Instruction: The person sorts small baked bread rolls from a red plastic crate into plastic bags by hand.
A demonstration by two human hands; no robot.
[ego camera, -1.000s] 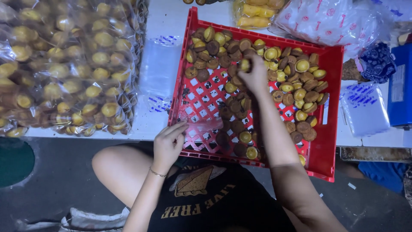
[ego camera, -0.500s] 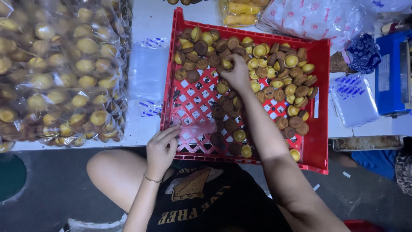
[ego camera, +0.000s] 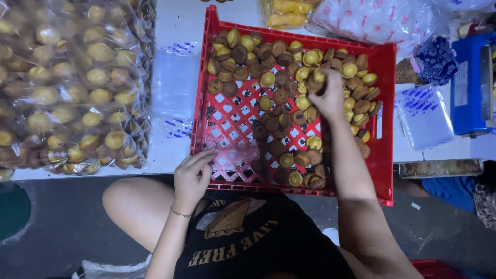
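Observation:
A red plastic crate (ego camera: 388, 129) lies on the white table, partly filled with several small round cakes (ego camera: 268, 57), yellow and brown. My right hand (ego camera: 329, 96) reaches into the crate's middle and grips a few of the small cakes (ego camera: 315, 80). My left hand (ego camera: 192, 175) sits at the crate's near left corner, fingers pinching a clear plastic bag (ego camera: 235, 155) that lies over the crate's grid.
Large clear bags of packed cakes (ego camera: 72, 88) fill the table's left. A stack of empty printed bags (ego camera: 175, 90) lies beside the crate. More bags (ego camera: 382, 18) and a blue device (ego camera: 473, 82) stand at the right. My knees are below the table edge.
My right hand has stayed over the cakes in the crate's upper middle, closing on some. My left hand has kept its place at the near left corner, holding the bag.

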